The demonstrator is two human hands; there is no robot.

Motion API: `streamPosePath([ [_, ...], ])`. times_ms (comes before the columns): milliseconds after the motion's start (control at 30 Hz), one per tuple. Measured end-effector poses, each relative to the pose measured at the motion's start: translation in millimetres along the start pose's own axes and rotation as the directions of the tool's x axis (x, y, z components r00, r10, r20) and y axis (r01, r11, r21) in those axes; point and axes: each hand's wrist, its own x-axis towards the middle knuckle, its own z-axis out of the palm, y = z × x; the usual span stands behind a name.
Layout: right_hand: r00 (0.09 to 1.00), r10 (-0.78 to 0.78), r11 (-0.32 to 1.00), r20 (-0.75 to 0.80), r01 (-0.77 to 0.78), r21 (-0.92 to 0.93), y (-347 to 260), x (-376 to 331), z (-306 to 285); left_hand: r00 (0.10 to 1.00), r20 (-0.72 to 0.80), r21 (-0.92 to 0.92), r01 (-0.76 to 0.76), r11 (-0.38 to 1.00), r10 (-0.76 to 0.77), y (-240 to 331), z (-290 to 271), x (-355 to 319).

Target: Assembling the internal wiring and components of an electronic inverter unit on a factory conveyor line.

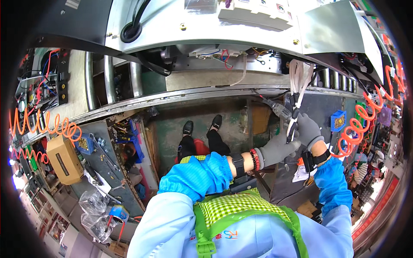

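One bundle (300,81) of pale wires, wrapped in black at several spots, hangs from the underside of one metal cabinet (262,36). Two gloved hands meet at its lower part. The left hand (278,150) is closed on the bundle's bottom end; the right hand (308,130) lies against it just above, on the right, its fingers partly hidden, so I cannot tell whether they grip. Each wrist wears one black strap, and the left also has one red bracelet (254,160).

One clear-bodied tool (282,111) sits just left of the bundle, near the hands. Right of the bundle is one blue bin (338,122) of small yellowish parts, with one orange hose (354,129) coiled beyond it. One dark worktop (284,180) lies below the bundle.

Well to the bundle's left, three thick rollers (109,79) stand side by side. Farther left and lower, a second worktop (102,150) bears another blue tray (85,144), beside one cardboard box (64,160); two more coiled hoses (41,124) hang there. Two black shoes (216,123) are on the floor (172,112), left of the bundle and lower.
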Motion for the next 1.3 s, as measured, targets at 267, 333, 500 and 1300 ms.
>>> streamPosePath([
  [267,0.999,0.024,0.994,-0.023,-0.026,-0.106,-26,1,-8,0.991,-0.132,-0.243,-0.063,0.968,0.032,-9,-52,-10],
  [333,0.998,0.028,0.997,-0.061,-0.032,-0.075,-28,-5,-8,0.995,-0.085,-0.519,-0.004,0.855,-0.047,-16,-77,-8],
  [500,0.991,0.027,0.999,-0.135,-0.033,-0.039,-33,-28,-1,0.918,-0.317,-0.699,-0.056,0.713,-0.239,-36,-139,8],
  [1300,0.997,-0.064,0.614,0.050,-0.001,0.790,-133,-130,47,0.893,-0.439,-0.471,-0.129,0.873,-0.105,24,-210,-111],
])
